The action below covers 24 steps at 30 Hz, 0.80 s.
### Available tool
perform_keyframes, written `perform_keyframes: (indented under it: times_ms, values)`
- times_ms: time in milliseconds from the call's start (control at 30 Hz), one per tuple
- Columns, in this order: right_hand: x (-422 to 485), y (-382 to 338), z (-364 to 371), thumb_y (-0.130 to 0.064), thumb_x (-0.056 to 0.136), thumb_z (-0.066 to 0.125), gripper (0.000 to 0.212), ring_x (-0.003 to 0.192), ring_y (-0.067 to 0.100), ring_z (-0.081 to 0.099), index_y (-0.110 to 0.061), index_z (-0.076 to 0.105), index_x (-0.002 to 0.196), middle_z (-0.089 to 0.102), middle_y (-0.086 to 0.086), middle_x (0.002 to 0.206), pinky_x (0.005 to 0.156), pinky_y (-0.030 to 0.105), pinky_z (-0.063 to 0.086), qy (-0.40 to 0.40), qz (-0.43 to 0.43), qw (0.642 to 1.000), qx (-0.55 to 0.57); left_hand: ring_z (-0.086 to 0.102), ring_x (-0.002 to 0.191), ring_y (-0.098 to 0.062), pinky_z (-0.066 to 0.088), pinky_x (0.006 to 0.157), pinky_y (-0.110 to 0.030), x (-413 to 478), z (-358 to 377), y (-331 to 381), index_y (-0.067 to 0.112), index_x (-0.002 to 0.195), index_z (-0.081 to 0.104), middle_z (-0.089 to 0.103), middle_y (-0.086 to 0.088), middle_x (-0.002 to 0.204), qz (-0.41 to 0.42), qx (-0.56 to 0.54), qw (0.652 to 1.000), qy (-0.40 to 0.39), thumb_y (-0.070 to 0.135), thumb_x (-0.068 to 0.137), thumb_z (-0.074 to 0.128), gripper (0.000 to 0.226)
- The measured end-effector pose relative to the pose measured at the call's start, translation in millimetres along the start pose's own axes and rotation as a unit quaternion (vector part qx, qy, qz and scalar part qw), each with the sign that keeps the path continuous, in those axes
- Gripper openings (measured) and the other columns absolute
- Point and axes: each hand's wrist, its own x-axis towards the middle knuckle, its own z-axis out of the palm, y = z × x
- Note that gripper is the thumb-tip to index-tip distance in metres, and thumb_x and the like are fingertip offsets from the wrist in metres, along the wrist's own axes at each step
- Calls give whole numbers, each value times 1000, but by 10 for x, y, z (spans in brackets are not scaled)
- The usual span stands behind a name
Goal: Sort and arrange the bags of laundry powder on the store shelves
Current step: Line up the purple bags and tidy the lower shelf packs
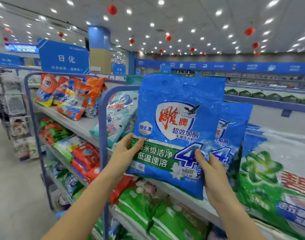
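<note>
The grey metal shelf rack (75, 122) with blue tube frames stands in front of both my hands, and its boards run far to the left of them. Just to the right of my right hand (212, 172) a large green and white plastic bag (273, 170) of laundry powder lies on the top board. Between my hands I hold a blue and green plastic bag (179, 118) of laundry powder, upright, its front toward me, at the edge of the top board; I cannot tell if it touches the board. A second blue bag (238, 122) of the same kind stands just behind it, beyond my right hand, partly hidden. Beyond my left hand (125, 151) a pale teal plastic bag (120, 115) leans on the same board, and farther left are orange plastic bags (73, 96). My left hand grips the bag's left edge, thumb on the front. My right hand grips its lower right part, thumb on the front, fingers behind.
</note>
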Motion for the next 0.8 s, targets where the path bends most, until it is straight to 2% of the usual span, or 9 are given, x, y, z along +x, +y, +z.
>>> perform_keyframes:
  times_ms: [133, 200, 333, 400, 500, 600, 700, 733, 800]
  values:
    - [345, 51, 324, -37, 88, 56, 27, 93, 16, 67, -18, 61, 107, 72, 0, 100, 90, 40, 52, 33, -17, 998, -55, 72, 84, -13, 57, 66, -23, 588, -212, -129, 23, 109, 63, 74, 5, 98, 1, -10, 999, -36, 27, 89, 60, 20]
    - [497, 91, 452, -39, 89, 55, 32, 101, 19, 65, -18, 60, 112, 70, 2, 106, 96, 46, 48, 65, -33, 996, -59, 72, 79, -9, 55, 61, -20, 865, -277, -186, 26, 104, 63, 75, 9, 90, 1, -22, 998, -57, 24, 91, 59, 13]
    - [707, 131, 772, -57, 80, 53, 74, 130, 24, 45, -18, 39, 141, 47, 4, 142, 108, 50, 35, 112, -39, 989, -88, 72, 79, -9, 56, 61, -22, 1339, -413, -265, 28, 96, 65, 75, 10, 88, -11, -46, 994, -99, 22, 91, 60, 9]
    - [803, 184, 849, -49, 87, 52, 49, 123, 12, 50, -24, 48, 130, 51, -3, 135, 104, 40, 41, 131, -47, 985, -100, 72, 80, -11, 56, 65, -28, 1502, -462, -308, 30, 92, 67, 75, 8, 89, -19, -64, 992, -109, 22, 91, 61, 11]
    - [832, 264, 958, -41, 91, 51, 3, 91, -13, 55, -39, 53, 92, 60, -26, 99, 79, 13, 45, 145, -51, 978, -140, 71, 85, -12, 55, 74, -36, 1633, -544, -415, 32, 96, 65, 75, 9, 93, -32, -66, 990, -124, 22, 93, 59, 12]
    - [771, 385, 1010, -36, 93, 51, 6, 81, -13, 60, -38, 57, 92, 67, -28, 83, 67, 8, 47, 163, -46, 974, -153, 69, 96, -17, 54, 82, -40, 1627, -622, -536, 35, 102, 60, 72, 4, 105, -60, -49, 985, -154, 22, 95, 56, 15]
    - [666, 544, 1056, -28, 94, 54, 8, 74, 1, 67, -25, 60, 90, 71, -10, 81, 63, 16, 51, 196, -24, 967, -160, 65, 77, 6, 51, 64, -16, 1522, -664, -611, 34, 104, 53, 65, 10, 98, -44, 6, 987, -152, 18, 96, 52, 18]
    - [638, 585, 1065, -26, 93, 55, 7, 73, 3, 68, -23, 60, 90, 71, -6, 84, 61, 17, 52, 204, -21, 966, -161, 64, 78, 8, 50, 64, -15, 1484, -667, -611, 33, 110, 48, 63, 11, 99, -32, 31, 988, -148, 20, 95, 52, 20]
    - [617, 609, 1076, -26, 92, 56, 7, 79, 4, 69, -26, 57, 99, 70, -4, 98, 61, 18, 53, 214, -25, 962, -171, 62, 92, -6, 49, 76, -30, 1442, -652, -604, 34, 123, 40, 61, 11, 106, -28, 63, 987, -144, 28, 95, 51, 31]
